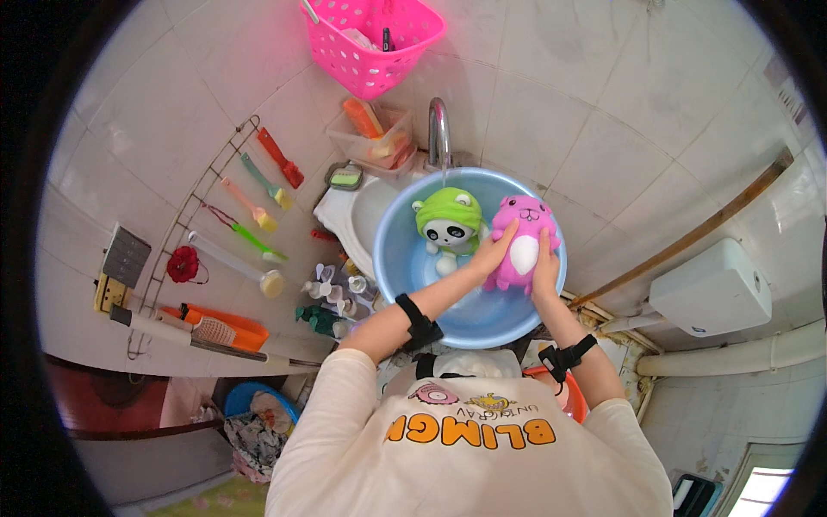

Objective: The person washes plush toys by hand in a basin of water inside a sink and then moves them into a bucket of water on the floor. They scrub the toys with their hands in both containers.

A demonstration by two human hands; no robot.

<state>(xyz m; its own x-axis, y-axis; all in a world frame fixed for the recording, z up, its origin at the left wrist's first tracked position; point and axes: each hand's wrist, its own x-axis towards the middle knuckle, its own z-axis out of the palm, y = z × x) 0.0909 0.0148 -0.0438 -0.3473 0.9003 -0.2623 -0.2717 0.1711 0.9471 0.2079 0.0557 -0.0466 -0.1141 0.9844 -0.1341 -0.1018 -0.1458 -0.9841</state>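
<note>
Both hands (496, 249) half-curled, pressing pink plush (522, 252) between.

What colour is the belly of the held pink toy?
The belly is white, best seen in the head view.

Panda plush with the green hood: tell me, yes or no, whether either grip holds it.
No, the left grip and right grip are both on the pink plush, while the panda plush rests in the blue basin.

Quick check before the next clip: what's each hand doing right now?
Left hand: holding the pink plush toy by its left side.
Right hand: holding the same toy by its right side.
</note>
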